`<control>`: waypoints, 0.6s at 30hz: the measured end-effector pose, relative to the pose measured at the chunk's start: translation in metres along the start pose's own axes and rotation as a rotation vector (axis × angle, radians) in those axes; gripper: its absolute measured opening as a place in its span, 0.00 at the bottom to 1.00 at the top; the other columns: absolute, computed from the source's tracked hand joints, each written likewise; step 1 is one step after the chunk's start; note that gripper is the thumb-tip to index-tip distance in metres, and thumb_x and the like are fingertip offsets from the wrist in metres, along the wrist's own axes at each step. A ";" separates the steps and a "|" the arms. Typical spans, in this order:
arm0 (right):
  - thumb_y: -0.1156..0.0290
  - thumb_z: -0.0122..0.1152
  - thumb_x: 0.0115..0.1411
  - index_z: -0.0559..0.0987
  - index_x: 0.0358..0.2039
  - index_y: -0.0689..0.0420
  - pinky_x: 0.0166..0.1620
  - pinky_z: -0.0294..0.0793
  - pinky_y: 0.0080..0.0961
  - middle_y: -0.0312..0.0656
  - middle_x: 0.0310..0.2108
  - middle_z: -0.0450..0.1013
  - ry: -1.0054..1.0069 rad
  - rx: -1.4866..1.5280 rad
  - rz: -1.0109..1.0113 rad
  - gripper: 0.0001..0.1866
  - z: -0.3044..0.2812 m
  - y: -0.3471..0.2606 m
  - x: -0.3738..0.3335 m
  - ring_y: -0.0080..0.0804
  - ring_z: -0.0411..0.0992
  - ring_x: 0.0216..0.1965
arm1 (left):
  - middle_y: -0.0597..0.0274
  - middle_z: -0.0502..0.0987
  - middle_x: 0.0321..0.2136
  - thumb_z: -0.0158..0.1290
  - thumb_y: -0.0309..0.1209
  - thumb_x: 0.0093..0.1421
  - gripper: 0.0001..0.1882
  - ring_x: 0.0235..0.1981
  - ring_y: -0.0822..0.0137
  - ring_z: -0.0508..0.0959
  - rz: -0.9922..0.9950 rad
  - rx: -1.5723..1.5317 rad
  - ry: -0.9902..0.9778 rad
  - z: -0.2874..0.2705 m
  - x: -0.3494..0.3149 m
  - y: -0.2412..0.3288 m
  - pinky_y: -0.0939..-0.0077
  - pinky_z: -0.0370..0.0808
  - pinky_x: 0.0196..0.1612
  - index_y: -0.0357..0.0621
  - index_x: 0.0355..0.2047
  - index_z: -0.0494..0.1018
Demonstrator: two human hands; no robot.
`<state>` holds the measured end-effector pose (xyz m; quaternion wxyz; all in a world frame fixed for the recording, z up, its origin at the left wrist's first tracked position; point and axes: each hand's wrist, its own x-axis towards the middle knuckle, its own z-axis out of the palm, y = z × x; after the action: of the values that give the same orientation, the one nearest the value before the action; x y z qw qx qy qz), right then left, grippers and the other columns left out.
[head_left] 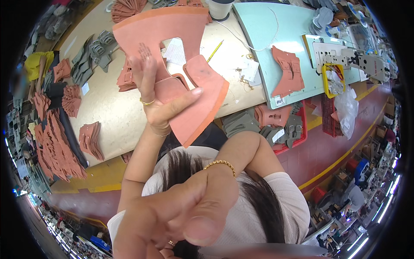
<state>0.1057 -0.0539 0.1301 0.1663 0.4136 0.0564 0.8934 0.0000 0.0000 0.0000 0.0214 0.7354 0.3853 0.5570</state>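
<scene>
My left hand (161,105) is closed on a coral shoe upper piece (202,101), holding it up over the table. The piece is flat and curved, with a cut-out in its middle and orange edges; the thumb presses on its face while other fingers reach up along it. My right hand (185,211) is raised close to the camera, large and low in the picture. Its thumb and fingers are apart and nothing shows between them, though some fingers are partly hidden at the lower edge. Under the held piece lie more coral pieces (126,77).
On the pale table (120,129) are a coral stack (90,140), grey-green strap pieces (101,47), a yellow pencil (215,51) and a thread cone (221,9). At right, a green board (258,26) bears a coral piece (288,71) beside a sewing machine (345,56). A red crate (297,140) stands below.
</scene>
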 end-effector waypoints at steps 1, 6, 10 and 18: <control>0.49 0.43 0.67 0.46 0.66 0.60 0.44 0.73 0.23 0.52 0.49 0.70 -0.034 0.104 -0.047 0.38 0.002 0.004 0.000 0.35 0.72 0.48 | 0.60 0.52 0.66 0.69 0.24 0.36 0.20 0.70 0.51 0.43 0.007 0.014 -0.005 0.000 0.000 0.001 0.56 0.50 0.68 0.64 0.31 0.84; 0.53 0.41 0.68 0.45 0.66 0.64 0.45 0.73 0.24 0.56 0.51 0.70 -0.124 -0.088 -0.099 0.37 -0.013 0.002 0.005 0.37 0.71 0.50 | 0.59 0.52 0.66 0.70 0.24 0.34 0.21 0.70 0.51 0.43 0.021 0.017 -0.027 0.002 0.001 0.001 0.57 0.51 0.68 0.64 0.31 0.84; 0.49 0.43 0.67 0.49 0.65 0.56 0.40 0.73 0.24 0.47 0.43 0.71 0.000 -0.053 0.030 0.35 -0.001 -0.008 -0.003 0.31 0.72 0.45 | 0.59 0.52 0.66 0.70 0.25 0.34 0.21 0.70 0.50 0.43 0.049 0.073 -0.048 0.004 0.001 0.003 0.56 0.51 0.68 0.64 0.31 0.84; 0.51 0.42 0.69 0.56 0.60 0.57 0.38 0.72 0.22 0.42 0.32 0.69 0.063 -0.019 0.063 0.28 -0.003 -0.006 -0.003 0.28 0.73 0.36 | 0.54 0.51 0.66 0.68 0.24 0.38 0.23 0.70 0.50 0.43 -0.063 -0.085 0.046 0.004 -0.005 0.001 0.57 0.49 0.68 0.64 0.36 0.82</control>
<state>0.1066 -0.0493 0.1244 0.1403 0.3853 0.0403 0.9112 0.0031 -0.0021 -0.0048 0.0612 0.7083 0.3848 0.5886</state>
